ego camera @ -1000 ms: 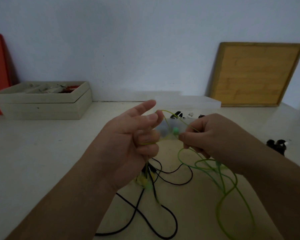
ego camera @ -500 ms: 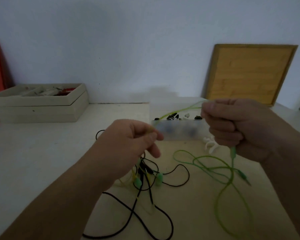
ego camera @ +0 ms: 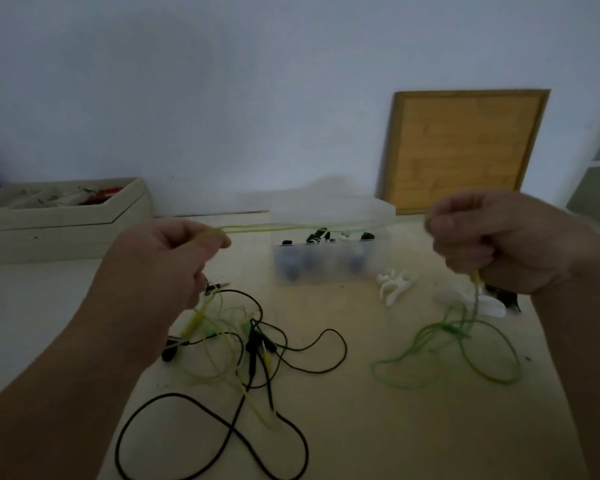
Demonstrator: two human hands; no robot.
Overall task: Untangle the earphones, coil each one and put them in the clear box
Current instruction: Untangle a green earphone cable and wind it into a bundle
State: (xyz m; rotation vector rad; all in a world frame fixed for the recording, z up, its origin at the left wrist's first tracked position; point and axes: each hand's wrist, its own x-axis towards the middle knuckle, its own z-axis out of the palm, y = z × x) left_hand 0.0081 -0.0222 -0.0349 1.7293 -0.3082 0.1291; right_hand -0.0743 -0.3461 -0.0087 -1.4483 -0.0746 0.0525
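From the head view, the left hand (ego camera: 174, 261) pinches one end of a taut stretch of green cord (ego camera: 312, 227) and the right hand (ego camera: 492, 244) is curled tight round the other, both raised above the table (ego camera: 361, 427). The stretch runs across the open top of the box (ego camera: 329, 261), which stands at the back with dark and white pieces inside; I cannot tell whether cord and box touch. Below the left hand hangs a yellow cord (ego camera: 219, 344), knotted up with a black cord (ego camera: 222, 445) on the table. Below the right hand the rest of the green cord drops into loose loops, near some white clips (ego camera: 395, 282). The likely trouble is pulling harder while the left end is caught in that tangle, which would cinch the knot rather than free it. A low sweep could also snag the box rim and drag it, and the trailing loops could hook the clips
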